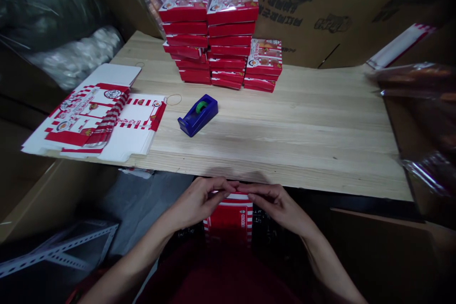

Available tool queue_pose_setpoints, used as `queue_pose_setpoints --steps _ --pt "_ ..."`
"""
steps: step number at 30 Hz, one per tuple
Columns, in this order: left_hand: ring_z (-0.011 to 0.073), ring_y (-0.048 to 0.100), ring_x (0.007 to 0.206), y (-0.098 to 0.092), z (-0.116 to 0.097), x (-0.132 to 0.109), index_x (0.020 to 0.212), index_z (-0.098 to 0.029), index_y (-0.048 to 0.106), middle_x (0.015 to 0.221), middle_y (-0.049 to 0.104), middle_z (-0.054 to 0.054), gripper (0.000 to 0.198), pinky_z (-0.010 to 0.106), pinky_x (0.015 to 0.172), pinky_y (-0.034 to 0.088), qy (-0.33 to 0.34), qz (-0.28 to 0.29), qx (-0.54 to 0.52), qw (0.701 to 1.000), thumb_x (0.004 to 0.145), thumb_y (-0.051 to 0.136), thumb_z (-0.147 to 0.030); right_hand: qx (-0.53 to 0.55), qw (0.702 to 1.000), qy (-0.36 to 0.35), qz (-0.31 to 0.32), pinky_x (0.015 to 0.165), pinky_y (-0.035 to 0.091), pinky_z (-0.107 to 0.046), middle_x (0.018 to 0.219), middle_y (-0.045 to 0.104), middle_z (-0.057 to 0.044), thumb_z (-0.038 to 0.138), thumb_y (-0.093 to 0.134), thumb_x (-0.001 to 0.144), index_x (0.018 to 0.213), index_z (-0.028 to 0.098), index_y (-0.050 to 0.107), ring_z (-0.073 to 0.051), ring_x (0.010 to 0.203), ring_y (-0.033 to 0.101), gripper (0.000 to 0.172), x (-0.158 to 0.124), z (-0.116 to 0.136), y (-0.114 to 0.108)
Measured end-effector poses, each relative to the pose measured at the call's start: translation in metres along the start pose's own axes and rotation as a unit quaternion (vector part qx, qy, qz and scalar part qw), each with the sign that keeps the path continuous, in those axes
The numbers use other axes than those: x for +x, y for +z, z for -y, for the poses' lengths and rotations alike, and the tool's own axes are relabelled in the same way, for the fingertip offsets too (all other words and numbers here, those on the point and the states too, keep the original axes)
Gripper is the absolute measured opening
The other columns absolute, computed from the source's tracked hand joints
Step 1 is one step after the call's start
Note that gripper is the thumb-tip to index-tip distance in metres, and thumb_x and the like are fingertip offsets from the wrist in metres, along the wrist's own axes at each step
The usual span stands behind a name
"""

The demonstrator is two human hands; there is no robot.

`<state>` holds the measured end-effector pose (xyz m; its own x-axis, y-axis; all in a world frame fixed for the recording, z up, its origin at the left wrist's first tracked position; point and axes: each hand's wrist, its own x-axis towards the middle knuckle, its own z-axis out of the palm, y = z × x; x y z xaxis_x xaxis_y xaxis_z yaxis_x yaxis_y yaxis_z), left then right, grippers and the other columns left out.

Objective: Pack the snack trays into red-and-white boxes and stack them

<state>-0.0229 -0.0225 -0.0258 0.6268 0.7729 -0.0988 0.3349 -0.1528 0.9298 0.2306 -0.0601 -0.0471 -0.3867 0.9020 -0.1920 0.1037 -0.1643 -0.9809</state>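
Note:
A red and white printed carton (228,221) is held upright at the front edge of the table, close to my body. My left hand (208,199) pinches its upper left edge, fingers bent over the top. On the upper right edge, my right hand (276,202) grips the same carton with thumb in front. The fingertips of both hands almost meet at the middle of the top edge. The carton's lower part fades into shadow against my dark red clothing.
A blue tape dispenser (198,115) with green tape stands on the wooden table (292,128). Stacked red boxes (228,33) rise at the back. Flat printed cartons (96,114) lie on the left. Clear plastic bags (423,85) hang over the right edge.

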Motion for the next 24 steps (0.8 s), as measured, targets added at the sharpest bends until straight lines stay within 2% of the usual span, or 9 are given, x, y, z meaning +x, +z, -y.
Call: queue_pose_setpoints --steps 4,7,10,12,15,17,19,21,24 --pt "0.0237 0.068 0.121 -0.003 0.007 -0.015 0.137 -0.033 0.065 0.134 0.073 0.004 0.038 0.042 0.105 0.053 -0.013 -0.006 0.033 0.999 0.099 0.064 -0.034 -0.06 0.998 -0.009 -0.018 0.111 0.054 -0.049 0.13 0.076 0.0 0.032 0.059 0.102 0.126 0.04 0.073 -0.023 0.123 0.071 0.029 -0.014 -0.002 -0.006" --pt "0.0239 0.067 0.126 -0.002 0.012 -0.025 0.14 -0.033 0.064 0.138 0.07 0.004 0.04 0.042 0.108 0.052 -0.026 -0.029 0.019 0.999 0.1 0.063 -0.035 -0.072 0.996 -0.02 -0.038 0.113 0.053 -0.049 0.134 0.074 -0.001 0.032 0.057 0.103 0.127 0.037 0.073 -0.024 0.126 0.069 0.029 -0.022 -0.006 -0.005" --pt "0.0237 0.064 0.131 -0.002 0.013 -0.028 0.138 -0.031 0.066 0.14 0.07 0.005 0.036 0.042 0.113 0.049 -0.02 -0.02 -0.036 0.999 0.103 0.058 -0.034 -0.072 0.996 -0.019 -0.05 0.113 0.052 -0.048 0.134 0.074 -0.001 0.032 0.058 0.103 0.124 0.037 0.075 -0.024 0.127 0.068 0.028 -0.026 -0.006 -0.002" --pt "0.0234 0.069 0.123 -0.003 0.012 -0.026 0.133 -0.03 0.071 0.134 0.073 0.005 0.033 0.04 0.107 0.053 -0.042 -0.022 -0.074 0.996 0.104 0.055 -0.034 -0.072 0.996 -0.019 -0.045 0.112 0.053 -0.046 0.133 0.074 0.0 0.032 0.058 0.103 0.123 0.039 0.075 -0.023 0.126 0.069 0.027 -0.027 -0.004 -0.001" --pt "0.0228 0.076 0.103 -0.006 0.012 -0.02 0.126 -0.026 0.075 0.118 0.08 0.008 0.031 0.036 0.089 0.06 -0.08 -0.011 -0.129 0.988 0.101 0.06 -0.036 -0.077 0.996 -0.027 -0.039 0.11 0.055 -0.045 0.132 0.075 0.0 0.032 0.06 0.101 0.122 0.041 0.075 -0.022 0.123 0.071 0.027 -0.026 0.001 0.0" --pt "0.0221 0.077 0.093 -0.007 0.013 -0.016 0.125 -0.024 0.076 0.112 0.081 0.009 0.031 0.034 0.08 0.061 -0.086 0.005 -0.151 0.985 0.1 0.061 -0.035 -0.081 0.995 -0.028 -0.043 0.109 0.056 -0.044 0.13 0.076 0.0 0.031 0.061 0.1 0.12 0.04 0.076 -0.022 0.122 0.072 0.027 -0.026 0.002 -0.001" --pt "0.0219 0.078 0.09 -0.007 0.013 -0.014 0.125 -0.023 0.076 0.111 0.082 0.009 0.031 0.033 0.077 0.061 -0.076 0.01 -0.136 0.988 0.1 0.061 -0.034 -0.084 0.995 -0.026 -0.053 0.109 0.056 -0.044 0.128 0.077 0.0 0.031 0.061 0.1 0.118 0.039 0.077 -0.023 0.121 0.072 0.026 -0.027 0.002 0.0" --pt "0.0227 0.078 0.096 -0.008 0.012 -0.016 0.125 -0.025 0.076 0.115 0.081 0.008 0.031 0.035 0.083 0.062 -0.053 -0.003 -0.087 0.995 0.1 0.06 -0.033 -0.086 0.994 -0.027 -0.066 0.108 0.057 -0.044 0.126 0.078 0.0 0.03 0.061 0.1 0.117 0.038 0.078 -0.023 0.121 0.072 0.026 -0.028 0.0 0.001" --pt "0.0241 0.072 0.118 -0.01 0.009 -0.023 0.131 -0.028 0.072 0.132 0.074 0.007 0.033 0.04 0.102 0.057 -0.005 -0.006 -0.025 1.0 0.102 0.058 -0.031 -0.096 0.991 -0.039 -0.08 0.108 0.057 -0.045 0.125 0.078 -0.001 0.029 0.06 0.101 0.118 0.037 0.078 -0.023 0.12 0.073 0.026 -0.03 -0.002 0.004"
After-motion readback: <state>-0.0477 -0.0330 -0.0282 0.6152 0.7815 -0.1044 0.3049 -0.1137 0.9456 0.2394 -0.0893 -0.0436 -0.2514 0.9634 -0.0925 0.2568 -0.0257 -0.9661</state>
